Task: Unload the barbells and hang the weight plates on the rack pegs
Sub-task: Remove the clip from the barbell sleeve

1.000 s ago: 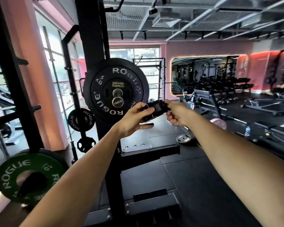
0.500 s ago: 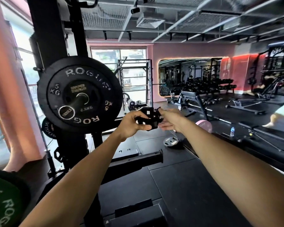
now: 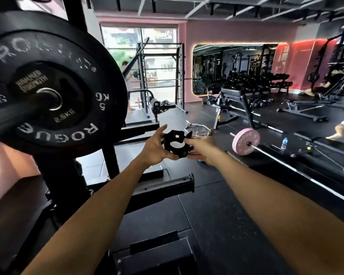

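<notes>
A black barbell collar [image 3: 176, 143] hangs in the air between both hands, free of any bar. My left hand [image 3: 157, 147] grips its left side and my right hand [image 3: 202, 147] pinches its right side. At the upper left a big black Rogue 5 kg plate [image 3: 83, 56] sits on the barbell sleeve [image 3: 48, 99], with a smaller 2.5 kg plate [image 3: 68, 108] in front of it. The sleeve end points toward me, left of my arms. The black rack upright [image 3: 111, 161] stands behind the plates.
A black safety arm [image 3: 167, 185] of the rack juts out below my arms. On the floor to the right lies a barbell with a pink Rogue plate [image 3: 245, 143] and a water bottle [image 3: 284, 142]. Benches [image 3: 234, 100] and dumbbell racks stand farther back.
The view has swung right and closer, so the loaded plates now fill the upper left. Both hands keep hold of the collar, which now shows its open ring.
</notes>
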Motion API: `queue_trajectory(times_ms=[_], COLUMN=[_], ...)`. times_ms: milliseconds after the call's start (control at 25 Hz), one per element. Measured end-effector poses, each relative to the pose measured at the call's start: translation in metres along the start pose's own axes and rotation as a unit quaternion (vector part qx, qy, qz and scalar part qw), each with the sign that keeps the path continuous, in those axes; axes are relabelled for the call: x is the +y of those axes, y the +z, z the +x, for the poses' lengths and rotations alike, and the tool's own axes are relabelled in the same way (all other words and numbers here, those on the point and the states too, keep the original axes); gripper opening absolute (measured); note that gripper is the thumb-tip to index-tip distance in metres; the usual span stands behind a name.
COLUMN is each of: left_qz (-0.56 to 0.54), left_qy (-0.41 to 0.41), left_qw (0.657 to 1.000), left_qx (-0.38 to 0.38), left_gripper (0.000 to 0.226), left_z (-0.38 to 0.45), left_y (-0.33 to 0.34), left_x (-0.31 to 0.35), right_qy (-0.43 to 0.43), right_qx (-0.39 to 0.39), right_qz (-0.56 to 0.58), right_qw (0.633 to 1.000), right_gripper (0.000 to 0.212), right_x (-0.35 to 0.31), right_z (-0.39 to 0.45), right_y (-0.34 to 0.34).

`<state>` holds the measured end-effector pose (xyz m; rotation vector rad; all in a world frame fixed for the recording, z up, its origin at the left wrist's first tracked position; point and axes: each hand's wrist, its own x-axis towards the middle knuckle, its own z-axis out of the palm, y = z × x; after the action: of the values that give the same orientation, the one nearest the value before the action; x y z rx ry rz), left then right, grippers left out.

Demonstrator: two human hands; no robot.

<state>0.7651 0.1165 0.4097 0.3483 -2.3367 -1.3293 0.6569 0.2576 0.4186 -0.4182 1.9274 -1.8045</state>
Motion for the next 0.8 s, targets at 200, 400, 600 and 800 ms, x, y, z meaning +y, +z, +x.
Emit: queue_trajectory(times_ms=[200,400,600,800], left_qz=[-0.015,-0.017,0.016,0.012], left_qy=[-0.034,-0.104,-0.149,-0.194], left_qw=[0.999,0.992,0.985,0.973], left_qx=[-0.016,-0.071,-0.088,-0.121], left_gripper=[0.12,0.121,0.119,0.119], left_z=[0.084,0.154,0.192,0.211], left_y=[0.017,0.041,0.081,0.117], left_x=[-0.08,-0.169,-0.253,-0.327], right_qy=[0.044,0.111,0.164,0.229], right_qx=[0.003,0.017,0.059,0.076], right_qz=[-0.005,-0.014,-0.038,-0.047], right_qw=[0.999,0.994,0.984,0.969], right_gripper=[0.03,0.035,0.034,0.034], right_x=[0.042,0.094,0.151,0.216], right_z=[0.107,0.192,0.248,0.296], right_y=[0.017,0.033,0.039,0.044])
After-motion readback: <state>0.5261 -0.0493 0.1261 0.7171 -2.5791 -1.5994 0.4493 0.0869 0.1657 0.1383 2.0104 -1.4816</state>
